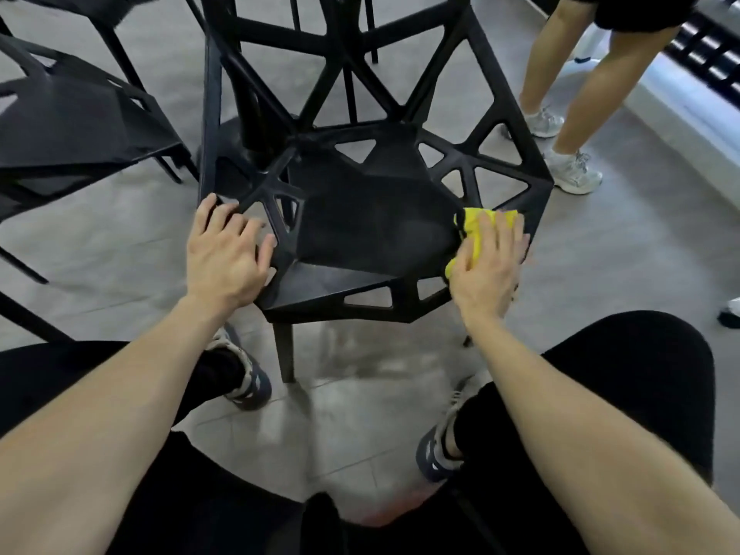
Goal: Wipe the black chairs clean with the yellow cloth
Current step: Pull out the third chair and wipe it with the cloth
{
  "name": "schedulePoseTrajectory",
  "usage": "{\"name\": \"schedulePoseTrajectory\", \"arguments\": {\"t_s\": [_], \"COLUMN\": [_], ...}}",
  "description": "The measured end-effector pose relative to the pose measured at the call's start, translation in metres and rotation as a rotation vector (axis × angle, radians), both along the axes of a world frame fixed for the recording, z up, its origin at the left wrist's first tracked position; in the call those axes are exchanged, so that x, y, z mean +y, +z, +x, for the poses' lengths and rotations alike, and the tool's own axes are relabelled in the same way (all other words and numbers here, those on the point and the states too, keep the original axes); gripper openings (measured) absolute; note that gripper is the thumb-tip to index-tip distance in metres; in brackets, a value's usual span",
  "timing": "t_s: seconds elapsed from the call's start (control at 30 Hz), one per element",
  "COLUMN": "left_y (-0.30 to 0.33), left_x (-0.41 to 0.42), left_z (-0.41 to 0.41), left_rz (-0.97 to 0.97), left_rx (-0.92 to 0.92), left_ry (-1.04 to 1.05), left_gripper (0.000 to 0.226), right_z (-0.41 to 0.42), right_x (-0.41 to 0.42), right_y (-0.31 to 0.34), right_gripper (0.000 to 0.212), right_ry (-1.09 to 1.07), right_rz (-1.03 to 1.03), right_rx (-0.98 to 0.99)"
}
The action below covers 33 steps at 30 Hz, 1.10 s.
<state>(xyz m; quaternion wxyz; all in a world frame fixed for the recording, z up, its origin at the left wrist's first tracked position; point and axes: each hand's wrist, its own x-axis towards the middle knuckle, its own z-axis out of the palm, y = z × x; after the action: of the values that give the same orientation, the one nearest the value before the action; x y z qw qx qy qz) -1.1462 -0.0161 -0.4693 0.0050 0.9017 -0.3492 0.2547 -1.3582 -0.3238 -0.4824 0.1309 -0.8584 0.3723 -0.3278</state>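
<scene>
A black chair (360,218) with an angular open-lattice frame stands in front of me, its seat facing me. My right hand (486,266) lies flat on the yellow cloth (474,230), pressing it against the seat's right edge. Most of the cloth is hidden under the palm and fingers. My left hand (226,254) rests on the chair's left front frame, fingers spread over the rim, holding nothing else.
A second black chair (80,118) stands to the left, and more chair legs rise behind. Another person's legs (560,94) in white shoes stand at the right. My own knees and shoes are below, on grey floor tiles.
</scene>
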Motion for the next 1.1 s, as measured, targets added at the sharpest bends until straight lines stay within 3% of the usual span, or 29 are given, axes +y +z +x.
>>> {"name": "schedulePoseTrajectory", "arguments": {"t_s": [0.07, 0.13, 0.23, 0.33, 0.43, 0.5, 0.57, 0.67, 0.73, 0.83, 0.93, 1.03, 1.1], "left_y": [-0.002, -0.004, -0.008, -0.009, -0.008, -0.010, -0.011, -0.012, -0.015, -0.016, -0.013, -0.013, -0.014], "left_x": [-0.003, -0.004, -0.004, -0.005, -0.009, -0.007, -0.007, -0.008, -0.003, 0.006, 0.012, 0.011, 0.015], "left_z": [0.010, 0.019, 0.026, 0.026, 0.023, 0.021, 0.020, 0.023, 0.030, 0.042, 0.043, 0.043, 0.048], "left_rz": [0.005, 0.014, 0.008, -0.005, -0.069, -0.119, -0.152, -0.147, -0.147, -0.171, -0.245, -0.288, -0.295], "left_rx": [-0.023, -0.033, -0.051, -0.020, -0.027, -0.046, -0.058, -0.035, -0.010, 0.068, 0.144, 0.185, 0.228], "left_ry": [-0.007, -0.017, -0.032, -0.028, -0.044, -0.063, -0.080, -0.082, -0.124, -0.214, -0.250, -0.281, -0.327], "left_gripper": [0.048, 0.050, 0.054, 0.060, 0.057, 0.053, 0.049, 0.051, 0.054, 0.051, 0.038, 0.028, 0.037], "right_z": [0.016, 0.032, 0.044, 0.019, -0.012, -0.007, 0.012, 0.042, 0.067, 0.087, 0.086, 0.130, 0.144], "right_x": [0.071, 0.135, 0.138, 0.071, -0.009, -0.018, 0.025, 0.130, 0.184, 0.196, 0.154, 0.092, 0.091], "right_y": [-0.006, -0.014, -0.018, -0.020, -0.020, -0.015, -0.013, -0.012, -0.011, -0.004, 0.001, 0.010, 0.017], "right_gripper": [0.050, 0.053, 0.053, 0.054, 0.052, 0.049, 0.049, 0.050, 0.049, 0.047, 0.049, 0.048, 0.052], "right_ry": [0.173, 0.551, 0.864, 0.725, 0.213, -0.040, 0.006, 0.481, 0.688, 0.727, 0.759, 0.472, 0.369], "right_rz": [-0.081, -0.205, -0.371, -0.372, -0.143, 0.007, -0.003, -0.154, -0.184, -0.165, -0.268, -0.089, -0.002], "right_rx": [-0.038, -0.037, 0.001, 0.034, 0.003, -0.074, -0.076, -0.033, 0.013, 0.091, 0.242, 0.361, 0.428]}}
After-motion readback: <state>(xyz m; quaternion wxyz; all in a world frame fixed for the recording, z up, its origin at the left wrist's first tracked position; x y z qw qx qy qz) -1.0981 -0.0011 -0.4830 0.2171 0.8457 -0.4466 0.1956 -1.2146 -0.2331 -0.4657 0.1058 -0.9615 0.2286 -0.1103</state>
